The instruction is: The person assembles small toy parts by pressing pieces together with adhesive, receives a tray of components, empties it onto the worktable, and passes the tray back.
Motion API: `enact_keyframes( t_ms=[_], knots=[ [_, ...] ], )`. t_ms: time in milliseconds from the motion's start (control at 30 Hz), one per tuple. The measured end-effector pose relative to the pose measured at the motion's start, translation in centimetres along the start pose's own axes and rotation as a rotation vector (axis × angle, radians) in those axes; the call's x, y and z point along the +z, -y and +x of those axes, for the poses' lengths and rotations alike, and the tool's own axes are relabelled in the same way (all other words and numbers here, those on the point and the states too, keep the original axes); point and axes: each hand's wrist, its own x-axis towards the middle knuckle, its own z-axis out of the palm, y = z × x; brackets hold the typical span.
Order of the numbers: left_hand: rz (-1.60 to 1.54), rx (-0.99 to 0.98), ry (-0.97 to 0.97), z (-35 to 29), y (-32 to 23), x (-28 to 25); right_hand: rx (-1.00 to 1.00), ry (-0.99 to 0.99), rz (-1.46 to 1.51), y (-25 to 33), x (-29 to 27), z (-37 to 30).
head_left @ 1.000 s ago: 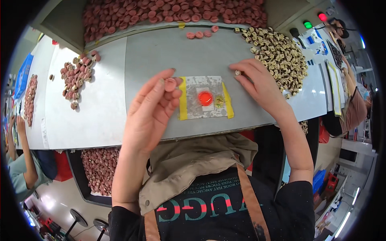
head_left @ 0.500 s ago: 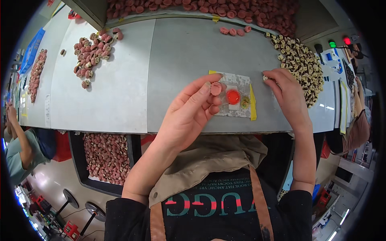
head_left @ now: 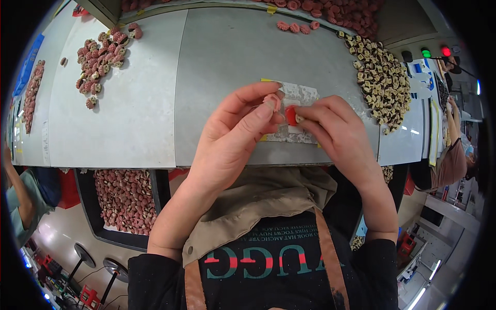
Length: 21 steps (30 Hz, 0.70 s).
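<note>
Between the thumb and fingers of my left hand (head_left: pixel 227 129) is a small pink, ridged cup-shaped piece (head_left: pixel 272 102). My right hand (head_left: pixel 338 126) pinches a small cream-coloured piece (head_left: pixel 299 119), mostly hidden by the fingertips. That piece is right at a round red dish (head_left: pixel 291 115), whose right side the fingers cover; whether they touch cannot be made out. Under both hands lies a worn, grey-white sheet (head_left: pixel 305 92) with yellow tape at its edges. My two hands are close together, a short gap between the pieces they hold.
Many cream-and-dark pieces (head_left: pixel 385 77) are heaped at the right. Pink cups fill a shelf (head_left: pixel 356 15) at the back, with several in a row (head_left: pixel 294 27) before it. Joined pink-and-cream pieces (head_left: pixel 101 59) lie at left; more fill a black bin (head_left: pixel 126 201) below. Other people work at both sides.
My right hand has moved left from beside the heap to the red dish, carrying the small cream piece. My left hand still holds the pink cup, now turned somewhat. The whole view has shifted slightly.
</note>
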Motion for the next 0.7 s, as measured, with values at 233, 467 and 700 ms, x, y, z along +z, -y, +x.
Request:
enact_keyframes(
  t_ms=[233,467,700],
  knots=[
    [-0.042,0.019,0.016,0.3,0.2,-0.8,-0.162,-0.083,-0.072,-0.9,1.4,1.0],
    [-0.019,0.006,0.022,0.5,-0.3,-0.4,-0.075,-0.123,0.077,-1.5,1.3,0.9],
    [0.107,-0.077,-0.049,0.1,-1.0,1.3,0.357,-0.165,1.029,0.3,0.8,-0.1]
  ],
)
